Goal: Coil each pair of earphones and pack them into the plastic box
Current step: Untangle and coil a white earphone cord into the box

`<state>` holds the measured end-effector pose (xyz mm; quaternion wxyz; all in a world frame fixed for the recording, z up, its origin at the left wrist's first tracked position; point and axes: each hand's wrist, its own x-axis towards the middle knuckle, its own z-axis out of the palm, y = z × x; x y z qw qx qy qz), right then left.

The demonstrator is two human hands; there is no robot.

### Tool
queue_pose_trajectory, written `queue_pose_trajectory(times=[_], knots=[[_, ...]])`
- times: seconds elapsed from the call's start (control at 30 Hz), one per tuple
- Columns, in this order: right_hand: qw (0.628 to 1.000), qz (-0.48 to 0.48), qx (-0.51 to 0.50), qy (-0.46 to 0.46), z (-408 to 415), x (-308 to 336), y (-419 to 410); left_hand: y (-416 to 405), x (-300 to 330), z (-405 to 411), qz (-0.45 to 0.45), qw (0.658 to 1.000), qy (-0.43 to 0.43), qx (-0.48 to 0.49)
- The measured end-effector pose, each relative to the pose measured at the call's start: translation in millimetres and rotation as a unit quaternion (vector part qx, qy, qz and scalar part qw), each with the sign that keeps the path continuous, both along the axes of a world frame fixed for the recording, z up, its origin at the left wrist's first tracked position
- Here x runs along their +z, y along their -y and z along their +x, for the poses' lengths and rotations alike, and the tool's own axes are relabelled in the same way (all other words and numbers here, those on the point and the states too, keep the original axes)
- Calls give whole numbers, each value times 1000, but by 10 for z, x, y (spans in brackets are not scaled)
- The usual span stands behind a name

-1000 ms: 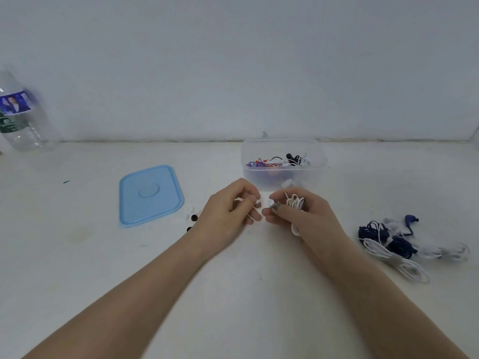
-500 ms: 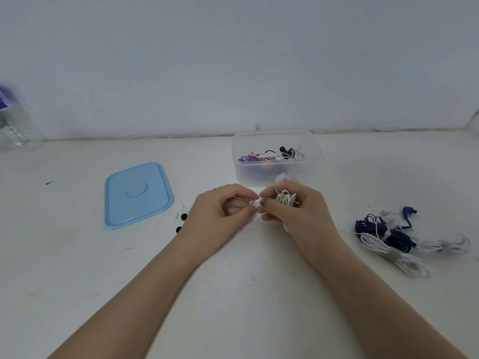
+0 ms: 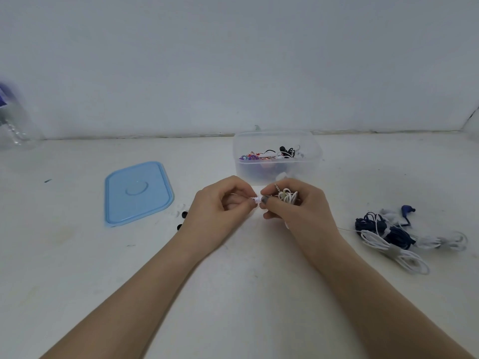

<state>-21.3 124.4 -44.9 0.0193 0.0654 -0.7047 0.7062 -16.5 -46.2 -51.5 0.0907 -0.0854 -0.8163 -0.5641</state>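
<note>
A clear plastic bottle (image 3: 13, 120) with a blue label stands blurred at the far left edge of my white table (image 3: 77, 268), against the wall (image 3: 233, 60). A few small black bits (image 3: 181, 220) (too small to identify) lie loose nearer me.

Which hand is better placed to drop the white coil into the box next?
Right hand: it already holds the white coil just before the plastic box; the left hand only pinches the end.
</note>
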Motion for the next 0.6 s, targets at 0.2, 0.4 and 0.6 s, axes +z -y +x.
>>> queue_pose_trajectory(times=[0.2,0.4,0.6], knots=[[1000,-7,0,-3,8,9,1,-19,37,30,10,1000,-3,-6],[1000,-6,-8,0,-9,-11,4,-16,35,38,-2,1000,-17,6],[1000,-28,-9,6,-12,4,-2,-29,41,57,-3,999,-43,-4]])
